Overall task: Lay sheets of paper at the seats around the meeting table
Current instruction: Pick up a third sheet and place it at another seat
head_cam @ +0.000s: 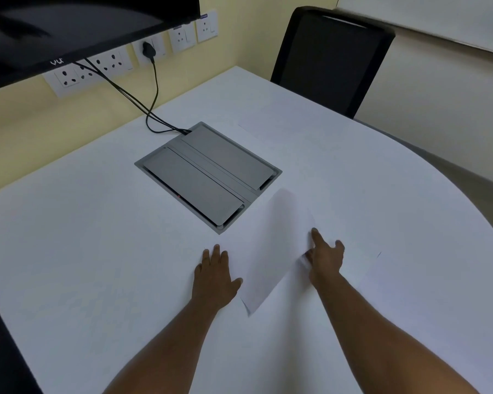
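A white sheet of paper is tilted up off the white meeting table between my hands. My right hand grips this sheet at its right edge, index finger stretched forward. My left hand lies flat on the table just left of the sheet, fingers extended, holding nothing. A second sheet lies faintly visible on the table in front of the black chair. The faint edge of another sheet shows to the right of my right hand.
A grey cable box with two shut flaps is set into the table's middle, black cables running from it to wall sockets. A dark screen hangs at the far left. The table's curved edge runs along the right.
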### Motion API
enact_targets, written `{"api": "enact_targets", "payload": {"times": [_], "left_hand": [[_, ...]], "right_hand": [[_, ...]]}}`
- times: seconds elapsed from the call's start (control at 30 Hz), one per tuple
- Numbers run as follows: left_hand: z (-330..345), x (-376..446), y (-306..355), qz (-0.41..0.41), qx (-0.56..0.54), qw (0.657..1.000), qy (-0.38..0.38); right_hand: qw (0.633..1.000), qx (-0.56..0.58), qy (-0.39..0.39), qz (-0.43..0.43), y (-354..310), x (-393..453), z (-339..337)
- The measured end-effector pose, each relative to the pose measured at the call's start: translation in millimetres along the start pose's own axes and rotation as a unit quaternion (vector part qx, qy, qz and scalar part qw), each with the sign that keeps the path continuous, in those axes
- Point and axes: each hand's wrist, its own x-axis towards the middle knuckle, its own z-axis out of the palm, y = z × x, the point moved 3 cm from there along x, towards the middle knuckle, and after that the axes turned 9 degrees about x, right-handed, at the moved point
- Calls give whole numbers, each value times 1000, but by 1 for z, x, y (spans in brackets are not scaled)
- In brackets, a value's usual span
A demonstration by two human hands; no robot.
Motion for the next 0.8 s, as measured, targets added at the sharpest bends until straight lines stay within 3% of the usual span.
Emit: {"api": "enact_targets", "payload": {"times": [0.07, 0.17, 0.33, 0.57, 0.7, 0.8], "left_hand": [[1, -2, 0, -4, -5, 1000, -2], [1, -5, -1, -8, -8, 1000, -1], [1, -13, -12, -30, -46, 998, -7], [-14, -29, -36, -158, -225, 959, 63], [-23, -35, -51, -248, -383, 890, 18], [-24, -48, -53, -310, -557, 769, -48]], "right_hand": [[994, 86, 30, 63, 8, -7, 0], [987, 110, -9, 116, 13, -19, 3], [992, -77, -89, 38, 10, -29, 6], [982, -17, -179, 53, 13, -52, 15], [965, 52, -246, 73, 9, -74, 32], [947, 79, -302, 80, 3, -96, 53]]}}
